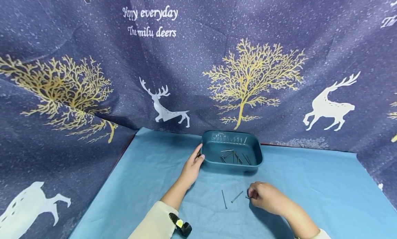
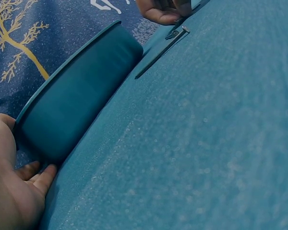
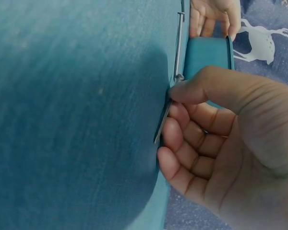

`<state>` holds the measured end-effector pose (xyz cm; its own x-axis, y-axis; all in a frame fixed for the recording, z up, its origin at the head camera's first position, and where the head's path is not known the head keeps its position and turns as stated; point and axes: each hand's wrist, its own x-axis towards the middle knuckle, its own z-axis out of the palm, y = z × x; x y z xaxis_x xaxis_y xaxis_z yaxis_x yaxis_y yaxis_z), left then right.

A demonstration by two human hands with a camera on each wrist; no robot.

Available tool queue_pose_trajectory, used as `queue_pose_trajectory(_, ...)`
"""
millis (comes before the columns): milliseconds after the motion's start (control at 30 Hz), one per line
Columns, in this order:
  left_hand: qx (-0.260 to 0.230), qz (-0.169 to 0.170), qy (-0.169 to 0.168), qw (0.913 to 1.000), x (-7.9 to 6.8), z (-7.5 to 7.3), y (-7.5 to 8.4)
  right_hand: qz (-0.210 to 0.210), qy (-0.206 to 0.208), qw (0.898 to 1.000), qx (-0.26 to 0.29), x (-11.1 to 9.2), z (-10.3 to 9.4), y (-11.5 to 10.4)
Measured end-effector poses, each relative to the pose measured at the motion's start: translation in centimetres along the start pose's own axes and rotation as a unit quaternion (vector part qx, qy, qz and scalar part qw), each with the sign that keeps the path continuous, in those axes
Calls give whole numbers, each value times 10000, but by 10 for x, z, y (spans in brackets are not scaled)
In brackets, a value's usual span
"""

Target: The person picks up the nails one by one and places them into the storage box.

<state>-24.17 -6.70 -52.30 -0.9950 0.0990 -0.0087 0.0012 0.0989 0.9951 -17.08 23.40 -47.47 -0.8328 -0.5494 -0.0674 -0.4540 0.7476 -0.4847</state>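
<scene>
A teal rectangular tray stands at the back of the table with several thin metal nails lying in it. My left hand holds the tray's left end, thumb at the rim and fingers low against the outer wall in the left wrist view. Over the cloth in front of the tray, my right hand pinches a nail between thumb and fingers, its head by the thumb tip. Two loose nails lie to its left, one long nail and one slanting nail.
Light blue cloth covers the table. A dark blue curtain printed with deer and golden trees hangs right behind the tray and along the left side. A black strap sits on the left sleeve.
</scene>
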Motion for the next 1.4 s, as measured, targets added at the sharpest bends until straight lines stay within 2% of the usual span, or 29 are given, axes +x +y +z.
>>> queue_pose_trajectory(433, 46, -16, -3, 10000, 0, 0, 0, 124, 39, 9995, 286, -1, -2, 0)
queue_pose_trajectory(933, 19, 27, -31, 10000, -1, -1, 2, 27, 611, 9973, 406, 12, -10, -12)
queue_pose_trajectory(1167, 78, 60, -19, 9999, -1, 0, 1, 130, 770, 9954, 556, 15, -13, -15)
queue_pose_trajectory(1400, 109, 47, -20, 9999, -1, 0, 0, 61, 909, 9929, 762, 17, -14, -16)
